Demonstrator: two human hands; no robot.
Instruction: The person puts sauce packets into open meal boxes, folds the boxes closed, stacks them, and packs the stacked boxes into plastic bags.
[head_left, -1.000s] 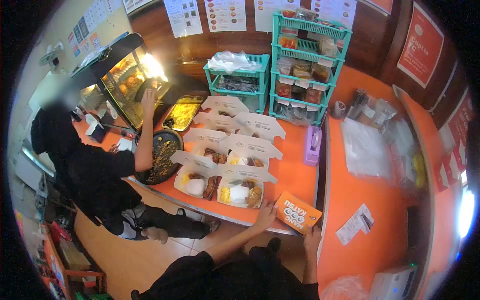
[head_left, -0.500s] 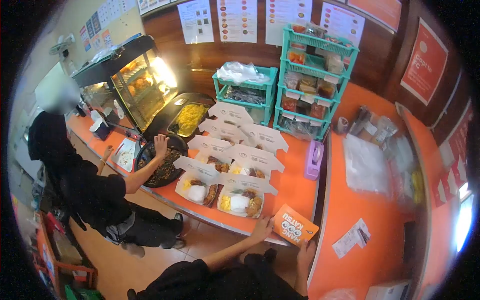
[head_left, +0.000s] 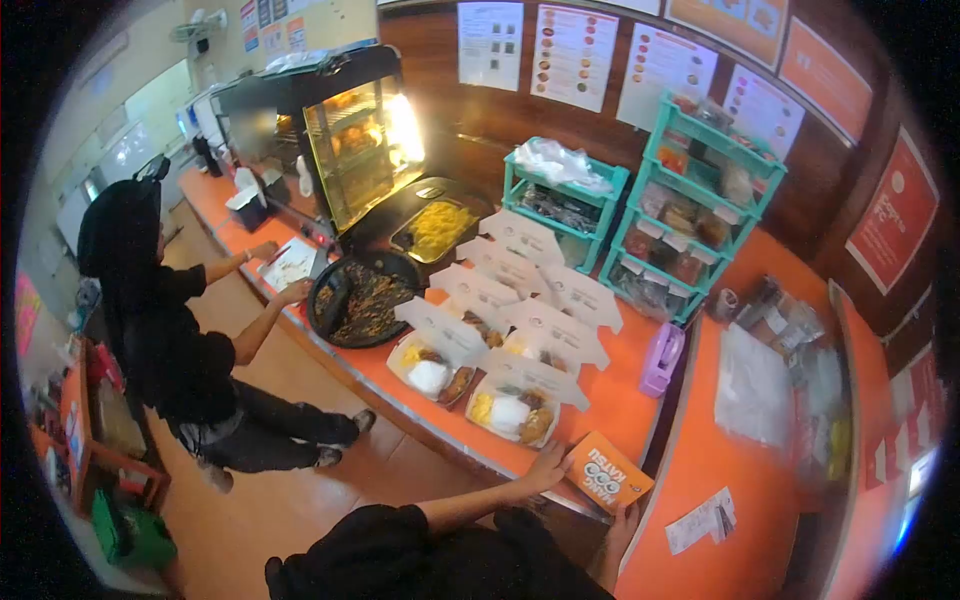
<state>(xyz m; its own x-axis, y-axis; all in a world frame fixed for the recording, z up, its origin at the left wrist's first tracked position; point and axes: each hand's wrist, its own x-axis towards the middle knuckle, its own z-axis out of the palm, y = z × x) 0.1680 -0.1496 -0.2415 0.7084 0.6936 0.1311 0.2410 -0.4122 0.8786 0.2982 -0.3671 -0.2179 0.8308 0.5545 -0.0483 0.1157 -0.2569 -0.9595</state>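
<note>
An orange printed takeaway box (head_left: 608,474) with white lettering lies at the front edge of the orange counter, before me. My left hand (head_left: 546,470) is closed on its left edge. At its lower right corner my right hand (head_left: 622,524) has its fingers closed on the box; the arm below is partly cut off by the frame. Just beyond my left hand sits an open meal box (head_left: 514,412) with white rice, yellow food and fried pieces. Another open meal box (head_left: 432,368) stands left of it, with several more behind, lids raised.
A co-worker (head_left: 170,310) stands at left, hands by a white board (head_left: 290,262). Nearby are a black pan (head_left: 365,298) of chopped food, a yellow food tray (head_left: 437,230) and a lit display warmer (head_left: 355,140). Green racks (head_left: 690,205), a purple tape dispenser (head_left: 662,360) and receipts (head_left: 702,520) are at right.
The view has swung left, so things sit farther right in it. The co-worker's hand has moved from the black pan to the white board. My hands stay on the orange box.
</note>
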